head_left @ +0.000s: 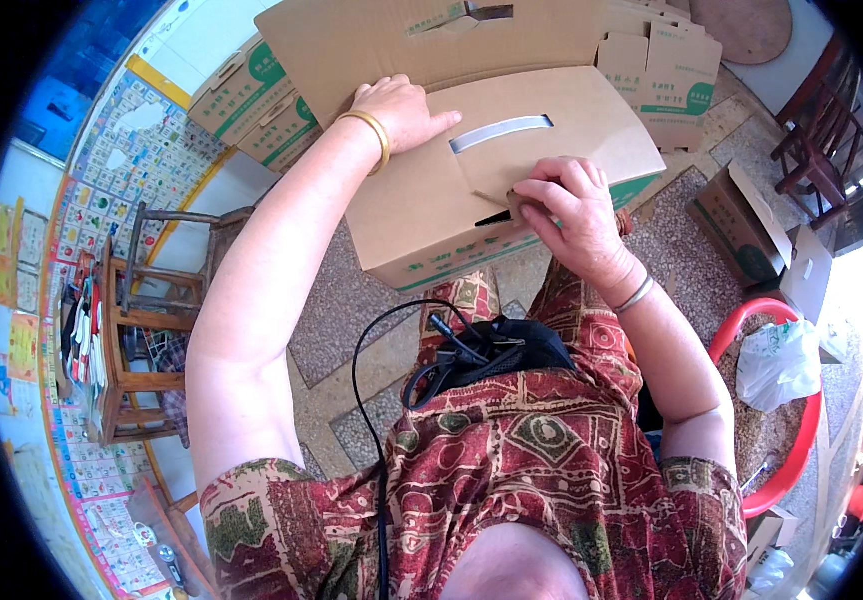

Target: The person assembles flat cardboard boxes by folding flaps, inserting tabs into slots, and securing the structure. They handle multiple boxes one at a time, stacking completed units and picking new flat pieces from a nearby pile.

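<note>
A brown cardboard box [401, 225] with green printing stands in front of me, its top panel closed down. My left hand [398, 112] rests on the far left part of that top, thumb stretched out and apart from the fingers. A pale carrying strap [501, 134] arches across the middle of the panel. Near the closest edge, my right hand [573, 212] pinches a small cardboard flap [514, 207] beside a dark slot [494, 218]. The fingertips partly hide this flap. Behind the top rises another large cardboard panel [351, 45] with a handle hole.
More cardboard boxes [263, 105] stand at the left, and folded cartons [663, 85] lean at the far right. An open box [736, 225] sits on the right floor near a red-rimmed tub [806, 440] with a white plastic bag [779, 365]. Wooden chairs [156, 300] flank both sides.
</note>
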A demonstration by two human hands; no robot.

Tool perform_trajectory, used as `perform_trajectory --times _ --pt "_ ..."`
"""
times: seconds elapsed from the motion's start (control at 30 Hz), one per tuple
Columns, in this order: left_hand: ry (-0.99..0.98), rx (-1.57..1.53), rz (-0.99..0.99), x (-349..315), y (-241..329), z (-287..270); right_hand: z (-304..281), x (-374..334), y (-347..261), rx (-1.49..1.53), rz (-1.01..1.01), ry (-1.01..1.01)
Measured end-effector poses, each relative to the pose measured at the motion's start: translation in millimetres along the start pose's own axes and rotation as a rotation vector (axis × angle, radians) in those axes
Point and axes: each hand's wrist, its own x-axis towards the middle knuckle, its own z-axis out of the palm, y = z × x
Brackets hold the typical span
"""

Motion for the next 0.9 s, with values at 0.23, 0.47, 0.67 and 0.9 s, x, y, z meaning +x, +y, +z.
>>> perform_trajectory --times 0.23,0.47,0.67,0.9 --pt "0.011 -0.478 -0.099 2 -19 -20 -2 -1 -5 -0.022 -0.006 0.009" --pt "0.055 -0.695 0.044 -17 -24 -52 -12 -11 2 0.125 0.002 -0.012" --pt "-0.017 -0.625 0.031 -38 -17 -91 -8 -46 -6 0.084 0.204 0.056" --pt "-0.138 -0.71 0.201 -65 -11 -122 4 -54 -17 0.462 0.475 0.195"
